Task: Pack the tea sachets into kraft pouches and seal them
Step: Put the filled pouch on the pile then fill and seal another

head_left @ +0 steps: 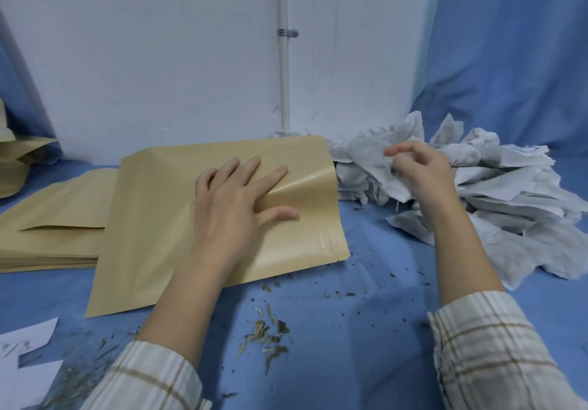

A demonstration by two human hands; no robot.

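A flat kraft pouch (165, 218) lies on the blue cloth, its mouth facing right. My left hand (235, 199) rests on it; the thumb is tucked under the upper flap at the mouth and lifts it, while the straight fingers lie on top. To the right sits a heap of white tea sachets (496, 193). My right hand (420, 170) is at the heap's left edge, its fingers curled round one sachet (372, 158).
A stack of flat kraft pouches (54, 218) lies to the left, with more pouches (16, 158) at the far left edge. Loose tea leaves (267, 336) are scattered on the blue cloth in front. White paper (25, 358) lies at the bottom left. A white wall with a pipe stands behind.
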